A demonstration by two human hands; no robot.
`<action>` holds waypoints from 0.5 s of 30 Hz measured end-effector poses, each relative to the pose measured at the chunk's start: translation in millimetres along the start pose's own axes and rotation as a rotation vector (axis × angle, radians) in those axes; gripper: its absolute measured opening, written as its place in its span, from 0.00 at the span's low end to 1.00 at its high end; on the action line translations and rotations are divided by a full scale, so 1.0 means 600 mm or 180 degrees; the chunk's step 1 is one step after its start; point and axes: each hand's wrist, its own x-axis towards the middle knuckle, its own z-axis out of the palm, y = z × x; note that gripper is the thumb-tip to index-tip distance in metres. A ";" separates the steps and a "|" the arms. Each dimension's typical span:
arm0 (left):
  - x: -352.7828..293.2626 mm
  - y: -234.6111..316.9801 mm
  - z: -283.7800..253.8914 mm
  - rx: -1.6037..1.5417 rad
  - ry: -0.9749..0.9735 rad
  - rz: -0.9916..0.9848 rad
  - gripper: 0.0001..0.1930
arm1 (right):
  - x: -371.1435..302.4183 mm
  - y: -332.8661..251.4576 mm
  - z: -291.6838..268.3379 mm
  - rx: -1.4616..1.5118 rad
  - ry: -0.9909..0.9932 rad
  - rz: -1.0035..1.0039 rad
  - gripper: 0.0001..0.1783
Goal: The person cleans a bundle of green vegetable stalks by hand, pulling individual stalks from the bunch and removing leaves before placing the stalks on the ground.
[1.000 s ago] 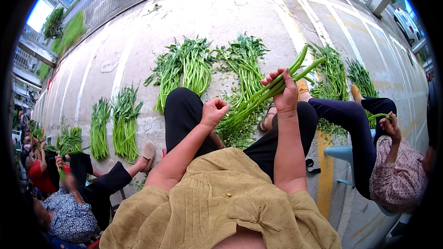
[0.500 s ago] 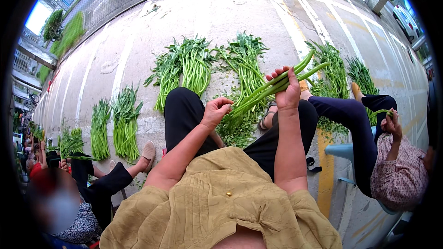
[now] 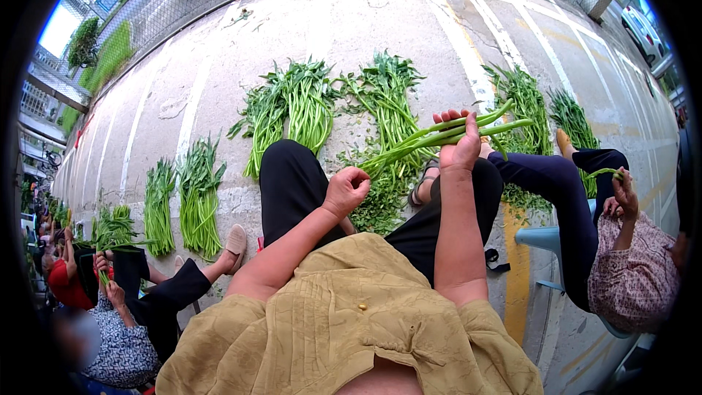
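Observation:
Long green stems of water spinach [image 3: 417,148] lie across my right hand [image 3: 461,148], which grips them between thumb and palm, fingertips showing beyond. Their thick ends point to the upper right. At the leafy lower-left end, my left hand [image 3: 346,190] is closed in a pinch, its fingertips at the stems; what exactly lies between them is partly hidden. Below the held stems, a pile of loose leaves and trimmings [image 3: 380,208] covers the ground between my knees. Just beyond it lies a bunch of water spinach [image 3: 395,99].
More bunches lie ahead [image 3: 311,106], at left [image 3: 199,194] and at right [image 3: 523,106]. A person in a patterned top [image 3: 635,271] sits at right on a blue stool [image 3: 540,238], holding a stem. Another seated person [image 3: 124,344] at left handles greens. A mesh fence [image 3: 183,11] stands far off.
The held stems have tilted flatter and shifted slightly right with my right hand. My left hand has turned a little at their leafy end. The person at left has raised a hand to the greens.

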 end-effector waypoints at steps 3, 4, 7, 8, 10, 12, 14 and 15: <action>-0.010 -0.010 0.003 0.0442 -0.0141 -0.0194 0.07 | 0.001 -0.001 0.000 0.0006 0.0031 -0.0036 0.13; -0.012 -0.014 0.005 0.0578 -0.0190 -0.0283 0.08 | 0.002 -0.002 -0.001 0.0008 0.0030 -0.0040 0.13; -0.016 -0.032 0.011 0.0796 -0.0242 -0.0236 0.11 | -0.002 -0.003 0.006 -0.0007 0.0081 -0.0082 0.13; -0.017 -0.037 0.013 0.0766 -0.0272 -0.0282 0.12 | -0.002 -0.003 0.007 -0.0003 0.0065 -0.0078 0.13; -0.017 -0.037 0.019 0.0696 -0.0336 -0.0371 0.14 | -0.002 -0.004 0.006 -0.0003 0.0033 -0.0079 0.13; -0.013 -0.033 0.022 0.0681 -0.0326 -0.0485 0.15 | -0.001 -0.003 0.003 -0.0015 -0.0023 -0.0073 0.13; -0.010 -0.032 0.024 0.0604 -0.0302 -0.0637 0.16 | -0.001 -0.001 0.001 -0.0014 -0.0064 -0.0047 0.13; -0.009 -0.033 0.025 0.0529 -0.0285 -0.0723 0.16 | -0.001 -0.001 0.001 -0.0008 -0.0078 -0.0034 0.13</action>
